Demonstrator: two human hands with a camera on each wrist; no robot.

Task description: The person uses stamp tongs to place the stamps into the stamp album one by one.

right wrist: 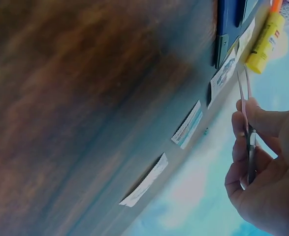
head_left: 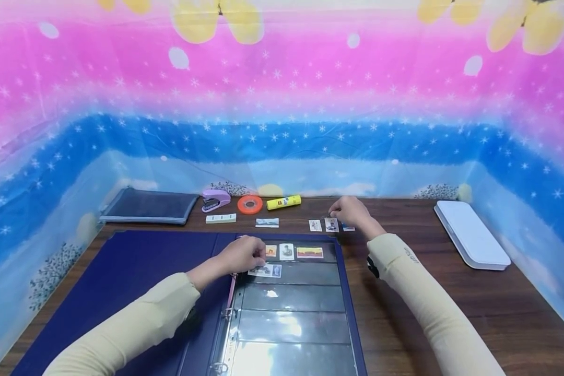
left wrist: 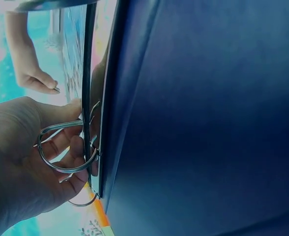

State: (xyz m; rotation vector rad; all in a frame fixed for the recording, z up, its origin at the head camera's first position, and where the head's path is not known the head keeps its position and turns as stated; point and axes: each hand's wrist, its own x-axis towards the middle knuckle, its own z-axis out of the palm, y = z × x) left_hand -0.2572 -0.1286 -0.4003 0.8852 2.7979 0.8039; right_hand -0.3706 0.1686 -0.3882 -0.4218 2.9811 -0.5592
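Note:
My right hand (head_left: 351, 211) grips metal tweezers (right wrist: 251, 147) above a few small stamps (head_left: 331, 225) at the back of the table. In the right wrist view the tweezer tips stand slightly apart, with nothing seen between them. A blue ring-binder album (head_left: 160, 271) lies spread out, with a page of clear pockets (head_left: 291, 297) on its right side. Several stamps (head_left: 286, 251) fill the top row. My left hand (head_left: 242, 254) rests on the page's upper left, its bent fingertips touching it by a stamp (head_left: 272, 270) in the second row. A metal ring (left wrist: 68, 170) crosses in front of its fingers.
Along the back stand a dark zip pouch (head_left: 150, 206), a purple stapler (head_left: 216, 200), orange tape (head_left: 250, 204), a yellow glue stick (head_left: 284, 202) and a pale block (head_left: 221, 218). Another stamp (head_left: 267, 223) lies behind the album. At right is a white case (head_left: 472, 235).

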